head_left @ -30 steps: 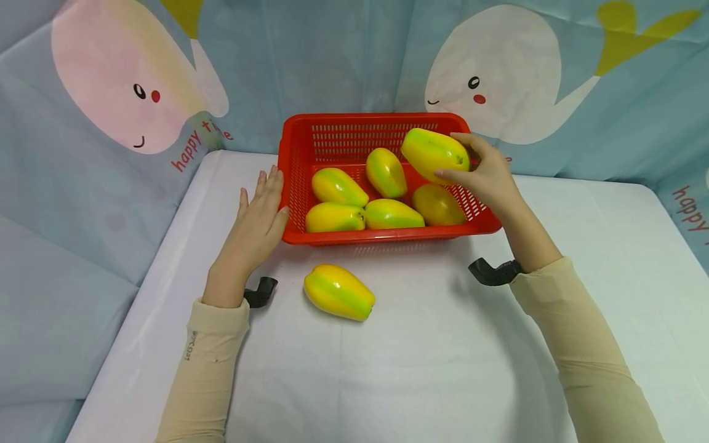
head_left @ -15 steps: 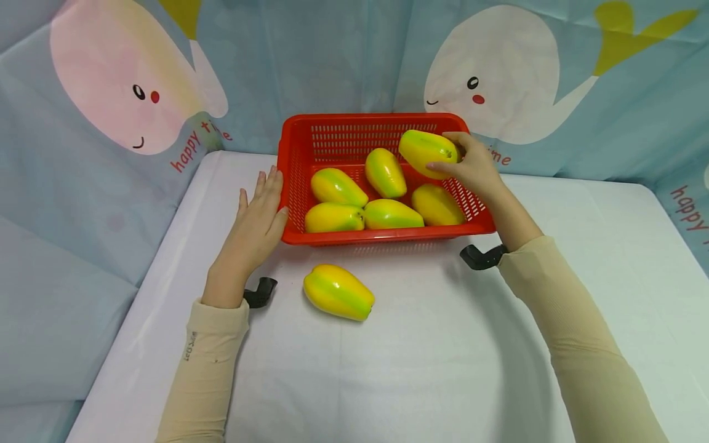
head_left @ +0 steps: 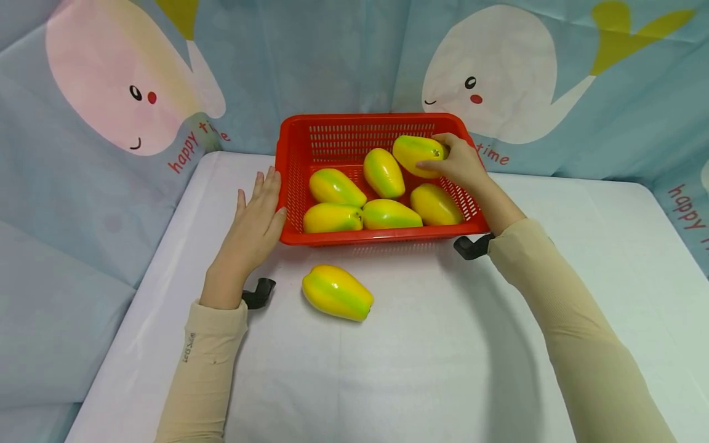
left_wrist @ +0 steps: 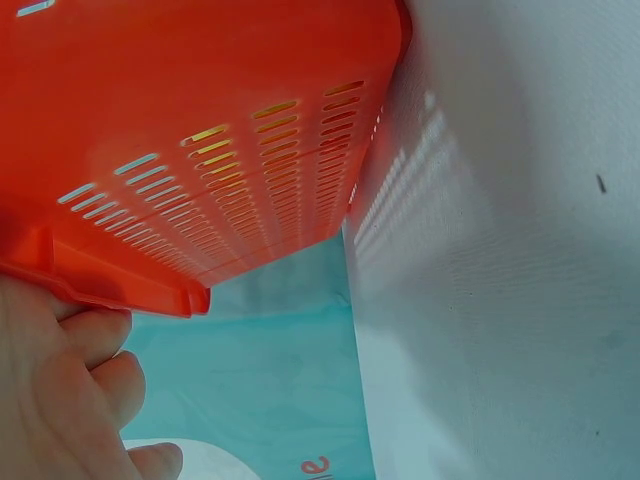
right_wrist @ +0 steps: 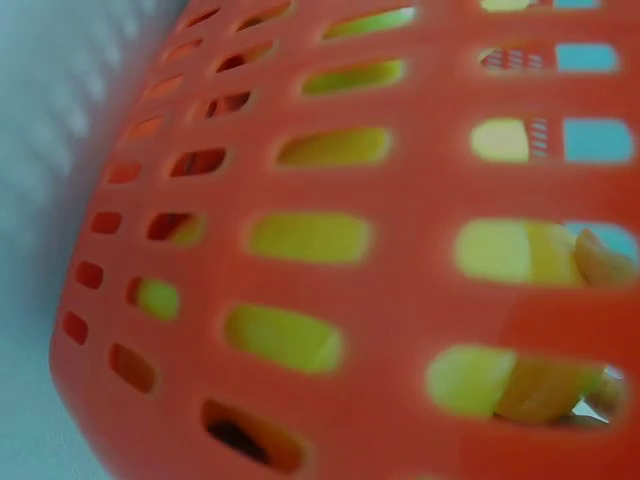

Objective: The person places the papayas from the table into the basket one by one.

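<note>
My right hand (head_left: 460, 162) grips a yellow-green papaya (head_left: 416, 155) inside the back right corner of a red plastic basket (head_left: 354, 236). Thumb and fingers are at its right end. Through the basket's slots, the right wrist view shows parts of the fruit and some fingers (right_wrist: 603, 260). My left hand (head_left: 252, 227) lies flat with straight fingers against the basket's left rim; in the left wrist view its fingers (left_wrist: 95, 335) rest at the rim's edge. Several other papayas, such as one at the centre (head_left: 384, 173), lie in the basket.
One papaya (head_left: 338, 293) lies on the white tablecloth (head_left: 388, 369) in front of the basket. Behind the table hangs a blue curtain (head_left: 332, 55) printed with whales. A black wrist mount (head_left: 472, 247) is close to the basket's front right corner.
My right hand has moved left and slightly down into the basket, carrying the papaya to the back right corner. The left hand and the papaya on the tablecloth have stayed in place.
</note>
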`<state>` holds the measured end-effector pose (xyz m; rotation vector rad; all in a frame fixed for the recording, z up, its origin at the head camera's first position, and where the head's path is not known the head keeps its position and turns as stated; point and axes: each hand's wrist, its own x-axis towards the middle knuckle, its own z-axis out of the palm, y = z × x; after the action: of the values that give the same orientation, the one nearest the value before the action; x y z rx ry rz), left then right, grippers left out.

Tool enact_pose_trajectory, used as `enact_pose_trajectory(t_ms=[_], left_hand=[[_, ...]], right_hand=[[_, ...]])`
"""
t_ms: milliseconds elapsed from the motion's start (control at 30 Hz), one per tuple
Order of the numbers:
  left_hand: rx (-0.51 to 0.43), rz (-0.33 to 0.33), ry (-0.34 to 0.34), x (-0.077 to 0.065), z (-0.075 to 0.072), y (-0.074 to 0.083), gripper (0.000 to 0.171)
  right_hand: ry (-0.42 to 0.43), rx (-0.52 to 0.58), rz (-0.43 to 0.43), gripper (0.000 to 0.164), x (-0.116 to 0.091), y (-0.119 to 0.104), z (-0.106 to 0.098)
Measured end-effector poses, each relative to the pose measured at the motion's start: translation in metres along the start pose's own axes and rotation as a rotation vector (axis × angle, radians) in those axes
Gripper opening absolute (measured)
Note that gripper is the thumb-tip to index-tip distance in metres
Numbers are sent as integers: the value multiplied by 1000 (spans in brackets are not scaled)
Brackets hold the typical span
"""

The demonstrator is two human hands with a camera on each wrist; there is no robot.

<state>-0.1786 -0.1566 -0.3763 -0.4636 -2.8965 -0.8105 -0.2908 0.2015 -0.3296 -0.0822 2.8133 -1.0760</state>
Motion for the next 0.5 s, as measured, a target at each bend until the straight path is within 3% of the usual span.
enact_pose_trajectory(t_ms=[500], left_hand=[[4, 6, 11, 0, 2, -1, 61]], right_hand=[[-94, -37, -17, 73, 9, -2, 9]])
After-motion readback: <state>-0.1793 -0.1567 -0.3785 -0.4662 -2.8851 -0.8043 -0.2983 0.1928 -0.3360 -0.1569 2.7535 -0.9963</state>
